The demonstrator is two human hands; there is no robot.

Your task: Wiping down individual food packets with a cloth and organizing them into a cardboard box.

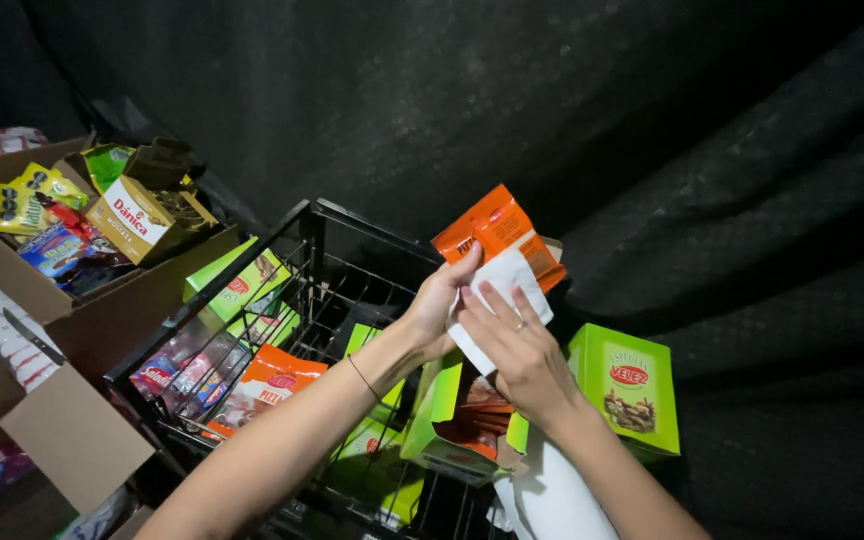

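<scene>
1. The left hand (439, 303) holds an orange snack packet (495, 229) above a black wire basket (304, 250); its grip pinches the packet's lower edge, though the fingertips are hidden behind the packet.
2. The right hand (512, 345) lies flat on a white cloth (501, 290), fingers spread and pressing it against the packet; the cloth covers the packet's lower half.
3. A green open carton (452, 420) sits below the hands, with more orange packets inside, partly hidden by the wrists.
4. A second green carton (629, 385) stands just right of the right wrist, against dark fabric.
5. Inside the basket lie another orange packet (267, 385) and green boxes (242, 285); the wire obscures the small wrappers at its left end.
6. A cardboard box (82, 310) at left holds mixed snacks, its left side cut off by the frame.
</scene>
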